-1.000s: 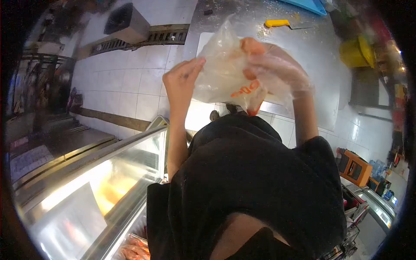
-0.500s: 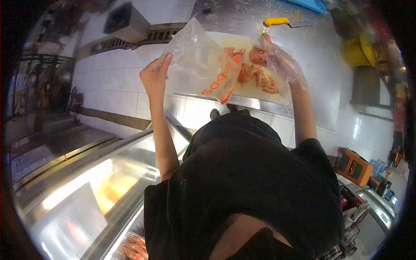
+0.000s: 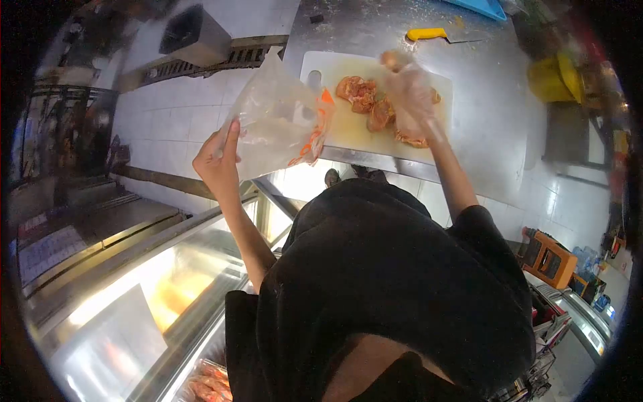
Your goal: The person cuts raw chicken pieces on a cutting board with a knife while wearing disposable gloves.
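My left hand is closed on the edge of a clear plastic bag with orange lettering, held up left of the cutting board. The bag looks limp, and I cannot make out anything inside it. My right hand, in a clear plastic glove, is smeared by motion above the board. It grips a raw chicken piece at its far side. Several reddish, seasoned chicken pieces lie on the white cutting board, some partly hidden by my right hand.
A yellow-handled knife lies on the steel table beyond the board. At the far edge is a blue tray. A yellow container stands to the right. A lit glass display case is at lower left.
My left hand and the bag have moved left and toward me, uncovering more of the board. My right hand has shifted left, lifting the chicken piece away from the others.
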`<state>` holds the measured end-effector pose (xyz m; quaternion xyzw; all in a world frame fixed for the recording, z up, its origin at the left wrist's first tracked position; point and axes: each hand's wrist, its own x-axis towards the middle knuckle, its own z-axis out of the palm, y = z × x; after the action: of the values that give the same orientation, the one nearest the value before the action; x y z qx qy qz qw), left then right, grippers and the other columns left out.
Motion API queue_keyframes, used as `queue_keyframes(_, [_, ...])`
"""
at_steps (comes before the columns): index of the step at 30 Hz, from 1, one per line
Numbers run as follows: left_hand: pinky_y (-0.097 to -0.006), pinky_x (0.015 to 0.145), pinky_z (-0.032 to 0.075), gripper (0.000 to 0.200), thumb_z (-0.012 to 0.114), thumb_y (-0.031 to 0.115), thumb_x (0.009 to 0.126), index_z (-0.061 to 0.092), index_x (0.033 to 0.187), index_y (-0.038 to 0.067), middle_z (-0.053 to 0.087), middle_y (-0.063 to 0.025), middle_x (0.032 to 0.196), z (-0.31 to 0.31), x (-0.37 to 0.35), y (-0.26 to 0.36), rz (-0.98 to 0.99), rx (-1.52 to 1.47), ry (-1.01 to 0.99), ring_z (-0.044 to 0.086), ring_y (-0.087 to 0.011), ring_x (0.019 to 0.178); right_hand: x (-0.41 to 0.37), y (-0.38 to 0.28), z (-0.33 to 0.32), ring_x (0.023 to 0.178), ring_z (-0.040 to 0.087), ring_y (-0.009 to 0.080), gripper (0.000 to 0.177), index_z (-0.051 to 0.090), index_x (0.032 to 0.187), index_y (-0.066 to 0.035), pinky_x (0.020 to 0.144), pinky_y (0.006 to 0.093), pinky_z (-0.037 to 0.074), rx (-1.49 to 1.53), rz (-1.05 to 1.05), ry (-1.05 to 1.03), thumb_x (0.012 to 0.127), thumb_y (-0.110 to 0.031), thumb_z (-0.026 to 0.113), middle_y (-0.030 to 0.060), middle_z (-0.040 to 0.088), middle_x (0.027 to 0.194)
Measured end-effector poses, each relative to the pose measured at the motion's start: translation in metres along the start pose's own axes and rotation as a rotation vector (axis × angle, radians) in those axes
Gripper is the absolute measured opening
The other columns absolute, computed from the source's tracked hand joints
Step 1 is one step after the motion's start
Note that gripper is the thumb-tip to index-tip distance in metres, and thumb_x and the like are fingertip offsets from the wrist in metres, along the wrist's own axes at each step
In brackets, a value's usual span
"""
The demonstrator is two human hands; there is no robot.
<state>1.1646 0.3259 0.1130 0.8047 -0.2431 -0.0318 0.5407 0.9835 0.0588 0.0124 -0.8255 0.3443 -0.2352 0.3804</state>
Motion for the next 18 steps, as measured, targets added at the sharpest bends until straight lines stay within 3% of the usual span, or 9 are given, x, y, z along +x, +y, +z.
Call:
queue_keyframes(3, [-0.0194,0.042,0.030,0.015,0.066,0.014,0.078,0.069,0.084,0.001,0.062,-0.0029,0.066,-0.002,-0.003,-0.002,0.006,0.013,0.023,0.041,-0.0046,0.046,-0.033,0.018,0.033,0.096,0.054,0.0231,0.042,0.053,0.110,-0.004,0.078,0.0352,0.046,-0.396,-0.321,-0.154,0.077,-0.029,0.062,0.0155,0.055,0.110])
queue_keyframes(4, [-0.0194,0.042,0.030,0.015,0.066,0.014,0.078,0.069,0.084,0.001,0.062,-0.0031,0.066,-0.004,-0.004,-0.002,-0.003,0.029,0.031,0.041,-0.0047,0.046,-0.045,0.040,0.037,0.105,0.049,0.0189,0.042,0.055,0.110,-0.007,0.083,0.0355,0.044,-0.330,-0.549,-0.199,0.077,-0.033,0.062,0.0141,0.051,0.117])
queue_keyframes(6, [-0.0193,0.041,0.030,0.015,0.066,0.014,0.078,0.069,0.084,0.000,0.062,-0.0034,0.066,-0.006,-0.007,-0.004,-0.019,0.034,0.047,0.041,-0.0047,0.046,-0.081,0.037,0.022,0.102,0.052,0.0191,0.042,0.054,0.112,-0.007,0.082,0.0335,0.044,0.495,-0.088,-0.264,0.079,-0.031,0.062,0.0137,0.054,0.113])
queue_keyframes(8, [-0.0192,0.042,0.030,0.015,0.067,0.014,0.078,0.068,0.084,0.000,0.062,-0.0035,0.066,-0.007,-0.008,-0.006,-0.026,0.011,0.063,0.041,-0.0047,0.046,-0.088,0.039,0.012,0.097,0.054,0.0191,0.038,0.055,0.111,-0.007,0.080,0.0317,0.045,0.674,0.234,-0.282,0.080,-0.028,0.062,0.0132,0.056,0.107])
queue_keyframes(11, [-0.0190,0.042,0.030,0.015,0.066,0.014,0.078,0.068,0.083,-0.001,0.062,-0.0035,0.065,-0.009,-0.012,-0.004,-0.029,0.038,0.086,0.042,-0.0047,0.046,-0.061,-0.005,-0.022,0.084,0.057,0.0172,0.019,0.061,0.095,-0.003,0.072,0.0283,0.046,-0.050,0.348,-0.278,0.084,-0.018,0.056,0.0115,0.061,0.087])
queue_keyframes(14, [-0.0181,0.044,0.032,0.019,0.063,0.017,0.081,0.068,0.090,0.001,0.066,-0.0054,0.074,-0.014,-0.014,-0.011,-0.073,0.088,0.042,0.045,-0.0037,0.051,-0.046,0.052,0.005,0.079,0.057,0.0194,0.017,0.063,0.088,-0.002,0.071,0.0304,0.046,0.115,0.070,0.104,0.084,-0.015,0.054,0.0126,0.060,0.081])
queue_keyframes(16, [-0.0183,0.044,0.033,0.019,0.064,0.017,0.081,0.068,0.090,0.001,0.066,-0.0056,0.074,-0.015,-0.016,-0.011,-0.063,0.104,0.045,0.046,-0.0040,0.053,-0.023,0.048,0.008,0.076,0.058,0.0227,0.017,0.063,0.087,-0.002,0.071,0.0317,0.046,-0.103,-0.025,0.083,0.083,-0.016,0.054,0.0138,0.060,0.081])
queue_keyframes(18, [-0.0184,0.044,0.033,0.019,0.064,0.017,0.081,0.068,0.091,0.002,0.066,-0.0058,0.074,-0.014,-0.016,-0.010,-0.049,0.126,0.041,0.048,-0.0044,0.054,0.010,0.055,0.016,0.076,0.058,0.0264,0.015,0.063,0.085,-0.003,0.071,0.0343,0.046,-0.322,-0.259,0.045,0.081,-0.014,0.054,0.0148,0.060,0.079])
